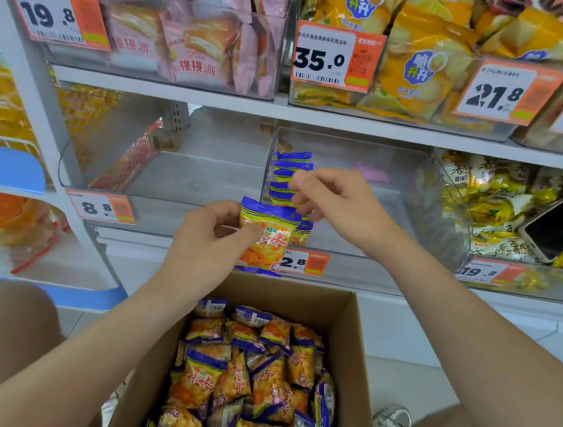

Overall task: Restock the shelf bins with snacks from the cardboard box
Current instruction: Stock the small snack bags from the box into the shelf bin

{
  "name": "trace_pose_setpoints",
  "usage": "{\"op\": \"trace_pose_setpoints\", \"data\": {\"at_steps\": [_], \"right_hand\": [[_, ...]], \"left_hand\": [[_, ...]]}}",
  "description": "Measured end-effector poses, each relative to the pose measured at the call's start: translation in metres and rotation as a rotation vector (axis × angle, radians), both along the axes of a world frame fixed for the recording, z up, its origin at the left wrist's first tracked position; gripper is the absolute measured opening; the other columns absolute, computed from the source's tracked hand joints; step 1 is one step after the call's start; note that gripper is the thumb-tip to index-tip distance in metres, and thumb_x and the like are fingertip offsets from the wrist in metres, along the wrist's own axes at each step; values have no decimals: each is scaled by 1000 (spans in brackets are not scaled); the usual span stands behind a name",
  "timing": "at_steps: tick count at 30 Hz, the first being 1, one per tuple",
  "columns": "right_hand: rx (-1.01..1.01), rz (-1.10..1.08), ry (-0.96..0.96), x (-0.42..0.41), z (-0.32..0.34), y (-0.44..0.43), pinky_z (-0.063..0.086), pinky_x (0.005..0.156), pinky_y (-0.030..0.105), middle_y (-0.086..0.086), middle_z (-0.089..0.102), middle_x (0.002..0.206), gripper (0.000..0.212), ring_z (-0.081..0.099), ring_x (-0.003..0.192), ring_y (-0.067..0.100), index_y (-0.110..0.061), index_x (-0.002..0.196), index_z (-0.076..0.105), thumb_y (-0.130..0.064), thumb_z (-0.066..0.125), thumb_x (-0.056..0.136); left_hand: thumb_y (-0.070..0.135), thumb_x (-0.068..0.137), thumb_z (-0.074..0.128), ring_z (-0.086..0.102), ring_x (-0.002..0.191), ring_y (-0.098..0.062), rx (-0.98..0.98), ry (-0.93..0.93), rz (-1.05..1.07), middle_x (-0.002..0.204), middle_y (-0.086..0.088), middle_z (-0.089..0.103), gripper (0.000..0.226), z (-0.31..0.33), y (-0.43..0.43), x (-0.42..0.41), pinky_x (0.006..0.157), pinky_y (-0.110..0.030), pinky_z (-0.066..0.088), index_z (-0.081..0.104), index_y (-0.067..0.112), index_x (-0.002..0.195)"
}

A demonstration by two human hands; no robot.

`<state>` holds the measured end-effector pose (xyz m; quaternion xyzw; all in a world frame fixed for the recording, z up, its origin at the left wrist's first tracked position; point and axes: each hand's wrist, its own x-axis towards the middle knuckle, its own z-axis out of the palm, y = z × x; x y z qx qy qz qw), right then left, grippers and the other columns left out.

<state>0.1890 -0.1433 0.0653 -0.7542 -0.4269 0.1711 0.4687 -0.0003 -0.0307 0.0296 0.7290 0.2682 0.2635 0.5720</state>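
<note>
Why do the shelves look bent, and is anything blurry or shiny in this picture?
Head view: the wide-angle lens bows and tilts the shelf edge. The right hand and the 21.8 tag look slightly smeared, while the packet gripped by the left hand reads clearly. The clear bin walls carry a pale sheen. The lighting is even, with only faint shadows.

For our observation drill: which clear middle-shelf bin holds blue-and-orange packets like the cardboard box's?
The centre clear plastic bin, above the orange 2.8 price label; the left bin shows none, the right bin holds golden wrapped snacks.
</note>
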Motion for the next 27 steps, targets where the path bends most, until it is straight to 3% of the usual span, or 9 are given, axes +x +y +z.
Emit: {"op": "trace_pose_setpoints", "data": {"at_steps": [4, 6, 9, 12, 14, 16, 18, 22, 27], "right_hand": [[-88, 253, 26, -18, 10, -24, 65, 74, 39, -3, 80, 100, 18, 77, 85, 19, -22, 110, 75, -25, 80, 93], [-53, 163, -18, -9, 11, -29, 64, 73, 40, -4, 80, 98, 23, 77, 82, 20, -20, 112, 73, -18, 82, 90], [42, -71, -147, 18, 14, -36, 62, 75, 52, -2, 78, 98, 27, 75, 81, 36, -23, 107, 71, -15, 86, 86], [36, -150, -222, 35, 10, -42, 62, 78, 52, -4, 78, 92, 31, 75, 74, 24, -34, 94, 67, -14, 88, 84], [-87, -97, -252, 33, -2, -39, 62, 78, 47, -3, 78, 90, 27, 72, 69, 13, -33, 95, 67, -19, 88, 84], [-185, -59, -343, 28, -15, -33, 60, 79, 43, -3, 78, 93, 27, 68, 69, 10, -28, 105, 70, -25, 88, 85], [-194, -26, -361, 26, -23, -24, 59, 83, 46, -1, 77, 99, 31, 71, 77, 16, -24, 112, 72, -27, 87, 85], [-226, 40, -305, 30, -21, -17, 60, 81, 49, 2, 75, 101, 27, 73, 82, 25, -21, 112, 72, -24, 85, 88], [-223, 10, -174, 41, -9, -21, 62, 75, 54, 5, 74, 91, 20, 75, 73, 32, -19, 105, 70, -16, 82, 90]], "left_hand": [[22, 98, 71, 75, 94, -9, 51, -91, -99, 101, 7, 80, 16, 11, -2, 3, 76, -22, 60, 76, 21, 114], [22, 99, 70, 73, 97, -6, 88, -119, -106, 103, 10, 78, 16, 12, -3, 5, 74, -16, 57, 74, 23, 115], [25, 102, 65, 64, 98, -2, 409, -27, -1, 113, 14, 64, 17, 5, 5, 11, 73, -8, 48, 68, 31, 117], [20, 100, 66, 52, 104, -7, 642, 118, 14, 128, 7, 46, 27, -4, 16, 21, 72, -1, 40, 64, 30, 125], [21, 101, 66, 49, 121, -12, 691, 212, -49, 136, 4, 38, 31, -10, 24, 28, 82, -6, 43, 62, 31, 131], [25, 101, 64, 49, 129, -22, 734, 280, -86, 139, 3, 36, 29, -14, 31, 36, 97, -32, 53, 65, 34, 129], [31, 101, 62, 47, 132, -31, 804, 370, -115, 146, 0, 35, 28, -12, 34, 43, 103, -50, 50, 68, 37, 127], [38, 100, 59, 43, 133, -35, 1012, 561, -143, 156, 1, 31, 33, -3, 34, 54, 105, -52, 43, 65, 43, 132], [35, 98, 63, 51, 120, -33, 1054, 599, -48, 137, -1, 44, 18, 0, 31, 65, 96, -46, 42, 74, 35, 112]]}}
